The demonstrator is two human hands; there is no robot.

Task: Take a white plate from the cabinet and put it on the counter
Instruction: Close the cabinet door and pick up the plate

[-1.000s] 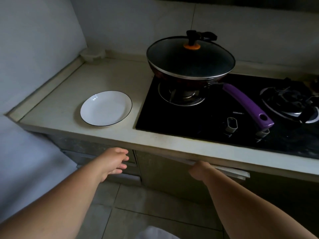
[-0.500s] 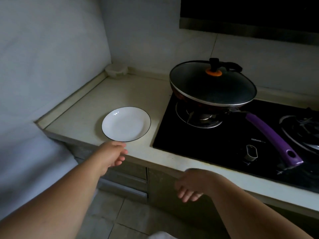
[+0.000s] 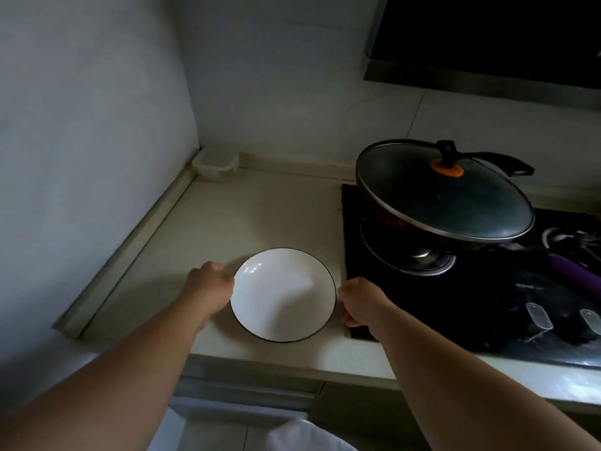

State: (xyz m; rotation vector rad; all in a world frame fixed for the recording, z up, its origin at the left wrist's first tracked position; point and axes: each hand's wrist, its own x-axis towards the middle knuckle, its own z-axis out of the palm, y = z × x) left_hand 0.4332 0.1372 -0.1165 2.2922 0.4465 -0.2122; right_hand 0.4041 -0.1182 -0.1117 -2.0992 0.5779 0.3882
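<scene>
The white plate with a thin dark rim lies flat on the pale counter, close to the front edge and just left of the stove. My left hand is at the plate's left rim, fingers curled, thumb against the edge. At the plate's right rim my right hand has its fingers curled too; I cannot tell whether it touches the rim. The cabinet fronts below the counter look closed.
A black gas stove fills the right side. On it stands a lidded wok with a purple handle. A small clear lidded container sits in the back corner. Walls close off the left and back.
Both hands rose from the cabinet fronts below the counter edge up to the two sides of the plate. The plate has stayed in place on the counter.
</scene>
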